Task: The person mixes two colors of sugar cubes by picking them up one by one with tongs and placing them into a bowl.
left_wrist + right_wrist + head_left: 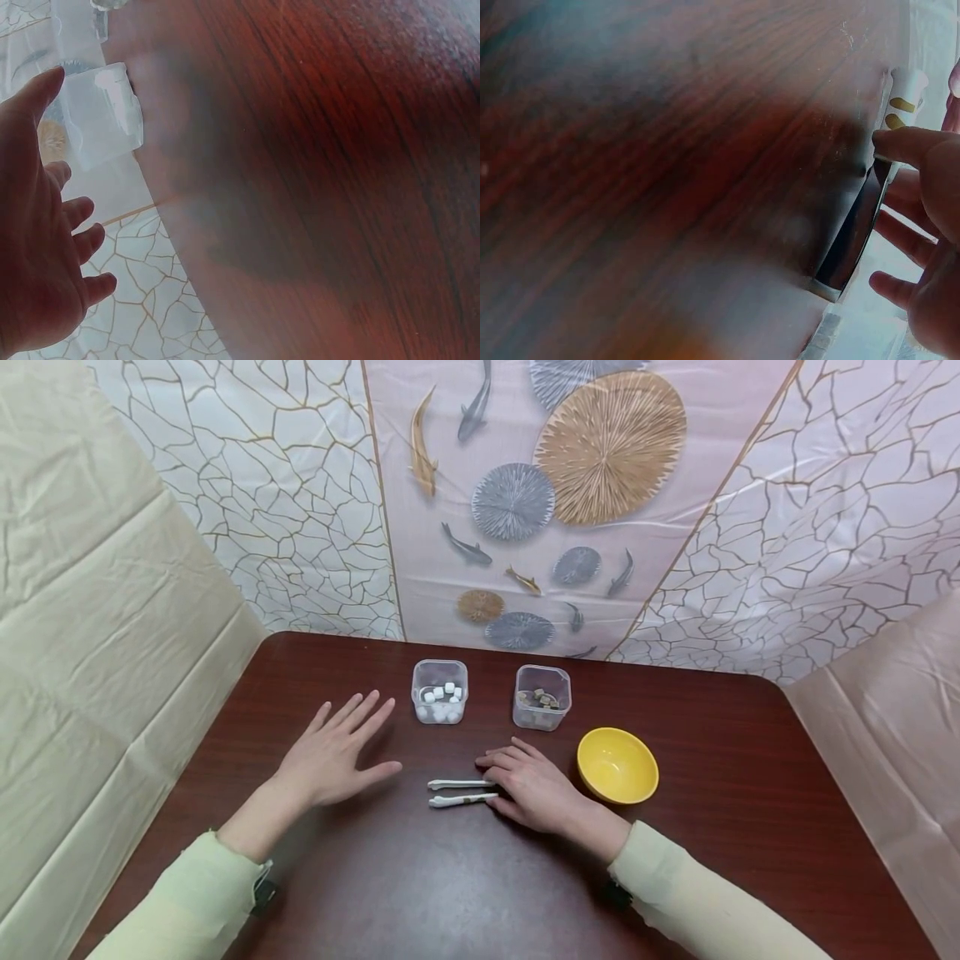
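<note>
My right hand (534,787) is at the middle of the table, fingers and thumb around a pair of tongs (459,800). Two pale tips of the tongs point left, slightly apart; the rest is mostly under the hand. In the right wrist view, the thumb touches the tongs (855,225), which show a dark shiny section and a white end with yellow marks. My left hand (330,758) is to the left with fingers spread and nothing held. Nearest to it is a clear square container (439,697) of white cubes (449,688).
A second clear container (542,697) with several brown cubes (545,700) stands to the right of the first. The yellow bowl (617,766) sits beside my right wrist. Patterned cloth (517,568) rises behind the dark wooden table (720,760).
</note>
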`<state>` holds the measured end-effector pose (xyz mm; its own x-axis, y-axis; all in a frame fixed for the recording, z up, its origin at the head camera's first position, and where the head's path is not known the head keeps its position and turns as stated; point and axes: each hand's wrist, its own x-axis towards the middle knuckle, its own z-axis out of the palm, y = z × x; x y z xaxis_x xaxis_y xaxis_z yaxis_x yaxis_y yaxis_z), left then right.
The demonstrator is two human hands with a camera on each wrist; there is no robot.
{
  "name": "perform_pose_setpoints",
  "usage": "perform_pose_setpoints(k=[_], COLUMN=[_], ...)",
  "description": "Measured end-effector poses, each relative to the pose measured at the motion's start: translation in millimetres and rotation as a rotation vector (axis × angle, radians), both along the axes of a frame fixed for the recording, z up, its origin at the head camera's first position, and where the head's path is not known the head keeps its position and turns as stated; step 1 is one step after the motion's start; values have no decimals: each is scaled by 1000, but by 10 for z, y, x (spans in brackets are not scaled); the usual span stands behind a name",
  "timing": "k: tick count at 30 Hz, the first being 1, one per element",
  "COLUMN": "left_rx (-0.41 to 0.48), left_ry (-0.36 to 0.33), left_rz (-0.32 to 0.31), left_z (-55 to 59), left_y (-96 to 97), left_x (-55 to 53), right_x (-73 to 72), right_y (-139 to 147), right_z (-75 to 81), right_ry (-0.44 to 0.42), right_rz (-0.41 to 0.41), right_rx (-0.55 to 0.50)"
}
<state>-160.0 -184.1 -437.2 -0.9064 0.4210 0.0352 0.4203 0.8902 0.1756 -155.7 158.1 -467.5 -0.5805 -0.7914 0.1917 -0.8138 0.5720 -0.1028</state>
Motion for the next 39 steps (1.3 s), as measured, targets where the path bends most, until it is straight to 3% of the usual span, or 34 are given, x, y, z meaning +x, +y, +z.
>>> perform_pose_setpoints(k=[8, 19, 25, 39], left_rx=[4, 5, 8, -2], left_ry=[11, 42, 43, 32], left_rz=[-3, -7, -9, -3], left_z=[0, 21, 32, 37], left_y=[3, 9, 20, 17], left_x=[4, 19, 29, 52], right_x=[36, 91, 126, 135], right_y=[25, 74, 73, 126], right_z=[62, 294, 437, 520], right_ry=[-63, -110, -181, -277], right_rz=[-1, -37, -73, -92], right_rx=[-45, -107, -150, -212])
